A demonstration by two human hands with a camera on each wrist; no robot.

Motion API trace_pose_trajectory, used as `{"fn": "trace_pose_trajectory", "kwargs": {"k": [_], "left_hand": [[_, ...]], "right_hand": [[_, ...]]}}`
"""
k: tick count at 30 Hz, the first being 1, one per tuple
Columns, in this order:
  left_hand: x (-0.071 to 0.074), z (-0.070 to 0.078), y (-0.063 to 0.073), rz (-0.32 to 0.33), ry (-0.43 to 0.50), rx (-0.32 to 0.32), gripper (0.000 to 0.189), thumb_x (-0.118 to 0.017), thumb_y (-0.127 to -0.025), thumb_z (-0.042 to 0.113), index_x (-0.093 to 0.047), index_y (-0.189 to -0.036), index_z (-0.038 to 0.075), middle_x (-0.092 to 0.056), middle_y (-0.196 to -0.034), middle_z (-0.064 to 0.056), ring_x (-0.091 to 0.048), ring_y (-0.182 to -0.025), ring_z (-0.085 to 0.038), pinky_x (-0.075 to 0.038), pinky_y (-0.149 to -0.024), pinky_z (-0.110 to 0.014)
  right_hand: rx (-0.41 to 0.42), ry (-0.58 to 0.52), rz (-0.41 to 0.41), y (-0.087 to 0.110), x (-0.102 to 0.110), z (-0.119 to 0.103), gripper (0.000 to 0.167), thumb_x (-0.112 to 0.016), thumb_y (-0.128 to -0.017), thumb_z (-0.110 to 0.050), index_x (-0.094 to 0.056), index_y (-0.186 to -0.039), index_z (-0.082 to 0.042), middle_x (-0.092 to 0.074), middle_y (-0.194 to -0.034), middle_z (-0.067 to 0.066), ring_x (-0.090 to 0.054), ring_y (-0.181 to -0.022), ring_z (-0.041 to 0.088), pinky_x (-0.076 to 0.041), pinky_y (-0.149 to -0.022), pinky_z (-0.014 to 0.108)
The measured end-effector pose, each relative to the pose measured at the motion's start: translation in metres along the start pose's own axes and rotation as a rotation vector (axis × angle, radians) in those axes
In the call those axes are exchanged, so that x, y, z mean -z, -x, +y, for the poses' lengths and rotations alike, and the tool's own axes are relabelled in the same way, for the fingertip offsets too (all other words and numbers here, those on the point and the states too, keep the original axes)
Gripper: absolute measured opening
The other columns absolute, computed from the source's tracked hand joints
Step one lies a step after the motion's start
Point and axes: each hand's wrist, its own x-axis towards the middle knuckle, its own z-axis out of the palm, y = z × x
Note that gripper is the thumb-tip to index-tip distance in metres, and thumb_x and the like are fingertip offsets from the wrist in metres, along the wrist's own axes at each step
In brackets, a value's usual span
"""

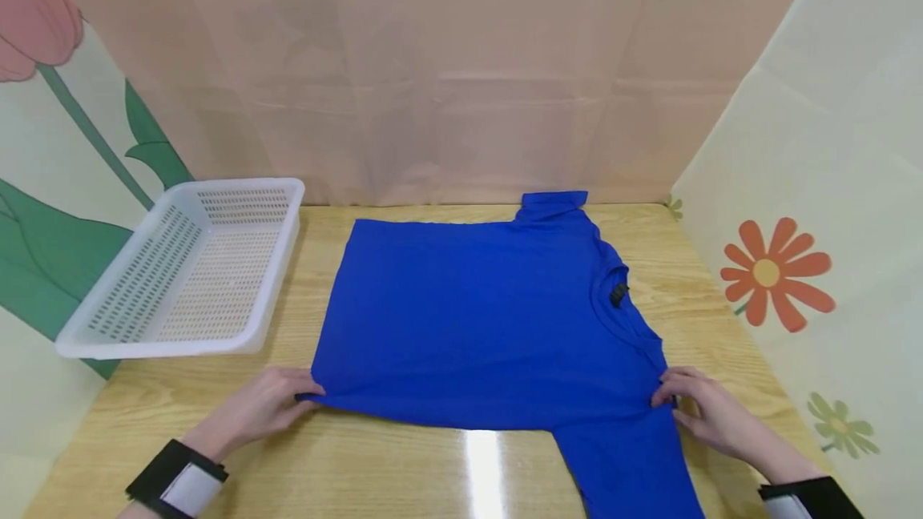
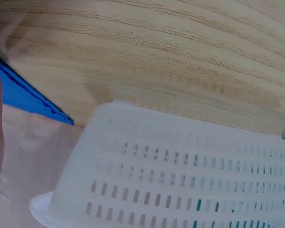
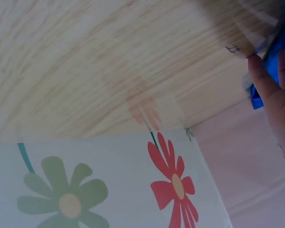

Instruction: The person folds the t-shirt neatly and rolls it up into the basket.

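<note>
A blue T-shirt [image 1: 461,303] lies spread sideways on the wooden table, its collar with a dark label toward the right and its hem toward the left. At the near hem corner, my left hand [image 1: 270,400] pinches the fabric between thumb and fingers. My right hand [image 1: 710,411] pinches the shirt at the near shoulder, just below the collar. The near sleeve runs toward the front edge of the view; the far sleeve points to the back wall. In the right wrist view, the fingers [image 3: 263,78] are at the blue cloth.
A white perforated plastic basket [image 1: 270,279] stands at the back left of the table [image 1: 389,471], beside the shirt's hem. A pinkish cloth [image 1: 461,86] hangs behind, and flower-printed sheets [image 1: 808,142] flank both sides.
</note>
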Motion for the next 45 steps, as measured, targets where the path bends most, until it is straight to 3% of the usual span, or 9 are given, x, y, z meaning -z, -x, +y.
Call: {"fn": "trace_pose_trajectory", "kwargs": {"k": [5, 9, 13, 18, 24, 31, 39, 45], "left_hand": [[0.004, 0.001, 0.004, 0.006, 0.033, -0.051, 0.02, -0.073, -0.068, 0.002, -0.069, -0.085, 0.012, -0.064, -0.084, 0.004, -0.06, -0.078, -0.007, -0.047, -0.067, -0.02], [0.006, 0.004, 0.008, -0.021, -0.012, -0.035, 0.022, -0.075, -0.064, 0.004, -0.071, -0.083, 0.013, -0.066, -0.089, -0.001, -0.062, -0.081, -0.015, -0.049, -0.07, -0.028], [0.006, 0.008, 0.009, -0.026, -0.036, -0.026, 0.022, -0.077, -0.063, 0.008, -0.07, -0.083, 0.013, -0.065, -0.09, -0.001, -0.062, -0.08, -0.014, -0.049, -0.069, -0.027], [0.006, 0.01, 0.01, -0.043, -0.07, -0.009, 0.022, -0.077, -0.063, 0.01, -0.07, -0.084, 0.012, -0.062, -0.09, -0.001, -0.06, -0.081, -0.014, -0.048, -0.069, -0.027], [0.009, 0.012, 0.012, -0.047, 0.002, 0.06, 0.014, -0.073, -0.069, 0.007, -0.069, -0.083, 0.011, -0.06, -0.09, 0.001, -0.059, -0.081, -0.013, -0.048, -0.069, -0.026], [0.01, 0.009, 0.015, 0.047, 0.048, 0.133, 0.014, -0.064, -0.079, 0.001, -0.062, -0.082, 0.015, -0.051, -0.09, 0.01, -0.05, -0.083, -0.006, -0.039, -0.074, -0.017], [0.011, 0.005, 0.019, 0.105, 0.242, 0.178, 0.019, -0.062, -0.079, -0.003, -0.062, -0.088, 0.014, -0.059, -0.092, 0.0, -0.054, -0.09, -0.015, -0.035, -0.084, -0.014], [0.013, 0.006, 0.018, 0.125, 0.313, 0.368, 0.018, -0.055, -0.086, 0.002, -0.063, -0.093, 0.016, -0.062, -0.092, 0.007, -0.057, -0.087, -0.011, -0.043, -0.076, -0.02]], "right_hand": [[0.066, -0.03, 0.042, 0.004, 0.003, 0.003, 0.04, -0.073, -0.059, 0.009, -0.065, -0.08, -0.024, -0.062, -0.092, -0.001, -0.055, -0.093, 0.021, -0.037, -0.075, 0.007], [0.097, -0.09, 0.033, 0.006, 0.006, 0.003, 0.037, -0.073, -0.06, 0.009, -0.066, -0.08, -0.022, -0.062, -0.088, -0.005, -0.053, -0.101, 0.01, -0.037, -0.075, 0.005], [0.095, -0.149, 0.016, 0.009, 0.006, 0.003, 0.036, -0.074, -0.06, 0.008, -0.067, -0.08, -0.021, -0.061, -0.086, -0.006, -0.045, -0.109, -0.002, -0.037, -0.074, 0.005], [0.064, -0.126, -0.003, 0.011, 0.006, 0.003, 0.038, -0.075, -0.059, 0.007, -0.067, -0.08, -0.024, -0.061, -0.087, -0.008, -0.048, -0.107, 0.003, -0.037, -0.074, 0.005], [0.05, -0.129, -0.012, 0.014, 0.008, 0.001, 0.041, -0.071, -0.061, 0.012, -0.066, -0.082, -0.024, -0.062, -0.092, -0.006, -0.049, -0.108, 0.006, -0.034, -0.077, 0.003], [0.0, -0.132, 0.058, 0.018, 0.012, -0.003, 0.042, -0.071, -0.06, 0.014, -0.066, -0.083, -0.021, -0.065, -0.093, 0.002, -0.052, -0.103, 0.002, -0.033, -0.078, 0.002], [0.027, -0.147, 0.14, 0.02, 0.016, -0.005, 0.04, -0.073, -0.059, 0.013, -0.067, -0.083, -0.019, -0.065, -0.088, 0.002, -0.055, -0.097, 0.003, -0.032, -0.08, 0.003], [-0.006, -0.17, 0.169, 0.018, 0.021, -0.004, 0.035, -0.072, -0.063, 0.01, -0.067, -0.087, -0.015, -0.065, -0.089, 0.004, -0.056, -0.092, 0.003, -0.034, -0.078, 0.004]]}}
